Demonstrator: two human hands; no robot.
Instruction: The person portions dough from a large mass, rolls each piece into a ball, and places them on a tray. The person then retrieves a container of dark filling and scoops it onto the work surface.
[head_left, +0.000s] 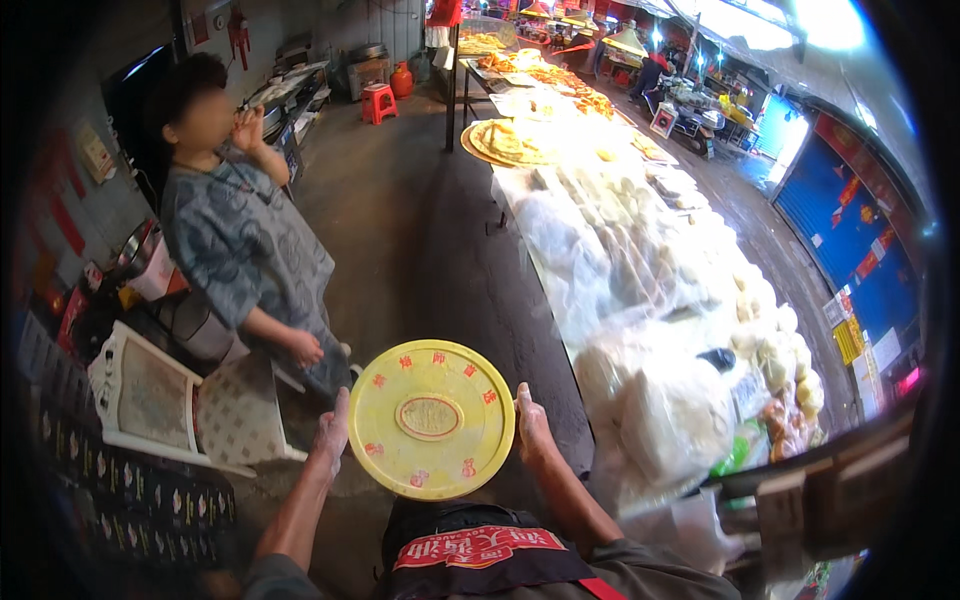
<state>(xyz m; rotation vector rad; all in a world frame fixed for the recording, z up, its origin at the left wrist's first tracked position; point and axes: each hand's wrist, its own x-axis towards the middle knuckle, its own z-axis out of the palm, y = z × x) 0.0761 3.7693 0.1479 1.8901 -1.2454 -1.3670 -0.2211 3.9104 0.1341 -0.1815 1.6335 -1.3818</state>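
Observation:
A round yellow plastic lid (431, 457), bearing red writing and small red figures, is held level in front of my apron. It may top a tub, but what lies under it is hidden. At its left edge my left hand (332, 433) grips with the thumb up and the fingers out of sight below. My right hand (532, 421) holds the opposite edge in the same way. Both hands look dusted with white powder. The dark apron (487, 551) with a red printed panel shows just below the lid.
A person (244, 217) stands ahead on the left, near a white chair (150, 390). Along the right runs a stall table (551, 300) with bagged food and stacked flatbreads (506, 142). A red stool (379, 103) and an orange gas cylinder (402, 80) stand farther back.

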